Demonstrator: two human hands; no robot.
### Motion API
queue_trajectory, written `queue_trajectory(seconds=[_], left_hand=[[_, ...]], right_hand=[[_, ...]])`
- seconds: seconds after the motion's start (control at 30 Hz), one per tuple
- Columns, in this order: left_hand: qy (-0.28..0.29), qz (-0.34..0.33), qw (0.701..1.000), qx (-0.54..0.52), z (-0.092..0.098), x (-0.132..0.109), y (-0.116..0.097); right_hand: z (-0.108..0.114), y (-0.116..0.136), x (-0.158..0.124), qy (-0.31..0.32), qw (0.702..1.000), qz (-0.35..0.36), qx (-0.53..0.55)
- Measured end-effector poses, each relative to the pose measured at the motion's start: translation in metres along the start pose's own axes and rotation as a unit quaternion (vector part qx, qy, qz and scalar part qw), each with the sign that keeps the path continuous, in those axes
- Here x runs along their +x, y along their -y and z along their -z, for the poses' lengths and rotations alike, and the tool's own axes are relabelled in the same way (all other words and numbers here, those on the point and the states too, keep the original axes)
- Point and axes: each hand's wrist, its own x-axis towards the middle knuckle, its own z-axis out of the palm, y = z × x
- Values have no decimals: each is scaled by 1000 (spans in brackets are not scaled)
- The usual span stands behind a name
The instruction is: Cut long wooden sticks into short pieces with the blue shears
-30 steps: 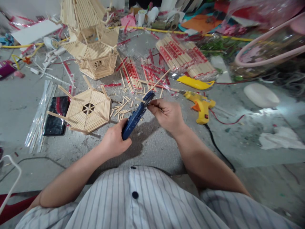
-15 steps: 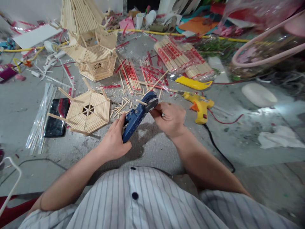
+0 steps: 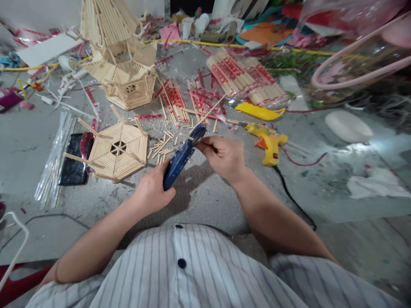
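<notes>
My left hand (image 3: 153,188) is wrapped round the handles of a blue hand cutter (image 3: 180,162), its jaw pointing up and to the right. A thin wooden stick (image 3: 186,136) pokes out on the left side of the jaw. Just right of the jaw, my right hand (image 3: 226,156) is closed in a pinch at the stick's other end, which its fingers mostly hide. Short cut stick pieces (image 3: 162,145) lie scattered left of the cutter. Beside them rests a hexagonal stick frame (image 3: 131,160) with upright posts.
A tall tower of sticks (image 3: 128,77) stands at the back left. Packs of chopsticks (image 3: 231,75), a yellow saw (image 3: 260,111) and a yellow glue gun (image 3: 271,143) with its cord lie to the right. A phone (image 3: 73,164) lies at left, near clear glue sticks (image 3: 53,162).
The cutter's handles have closed together and its blade has come down into the jaw around the stick. My right hand has shifted slightly left.
</notes>
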Motion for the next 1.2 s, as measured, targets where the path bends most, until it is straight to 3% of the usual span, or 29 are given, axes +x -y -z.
queue_trajectory(seconds=[0.2, 0.37, 0.73, 0.83, 0.9, 1.0, 1.1, 1.13, 1.2], left_hand=[[66, 71, 993, -74, 3, 1, -5], [139, 134, 958, -213, -2, 6, 0], [153, 139, 935, -289, -7, 9, 5], [155, 139, 930, -302, -8, 10, 7], [152, 139, 925, -320, -9, 11, 8], [122, 143, 920, -344, -9, 14, 5], [102, 135, 929, -328, -14, 17, -4], [94, 129, 937, -312, -17, 18, -6], [72, 94, 952, -281, -24, 21, -10]], right_hand=[[-9, -11, 4, 56, 997, -42, 32], [-14, -19, 6, 97, 992, -57, 50], [-18, -23, 6, 97, 990, -91, 52], [-22, -21, 6, 74, 984, -137, 87], [-28, -15, 5, 17, 959, -212, 189], [-42, 4, 0, -54, 855, -337, 392], [-56, 27, -9, 1, 771, -414, 484], [-59, 33, -12, 6, 756, -433, 491], [-64, 41, -16, 2, 753, -451, 479]])
